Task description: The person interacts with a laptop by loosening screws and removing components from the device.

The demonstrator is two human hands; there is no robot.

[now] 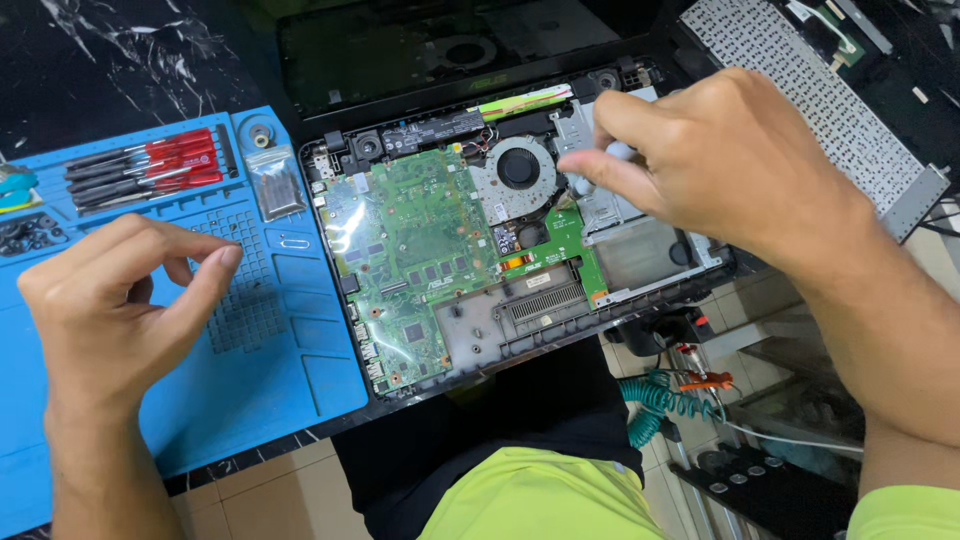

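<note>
Opened laptop (450,250), green board exposed, flat on bench.

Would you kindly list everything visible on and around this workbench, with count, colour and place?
Opened laptop base: one, black, centre.
Circuit board: one, green, inside the base.
Cooling fan: one, black and silver, above the board.
Work mat: one, blue, left.
Screwdrivers: several, red-handled, top of the mat.
Small clear bag: one, on the mat near the laptop.
Keyboard panel: one, white, upper right.
Coiled cable: one, teal, lower right.
Left hand: over the mat, fingers pinched.
Right hand: over the laptop, pinching a small grey tool.
</note>
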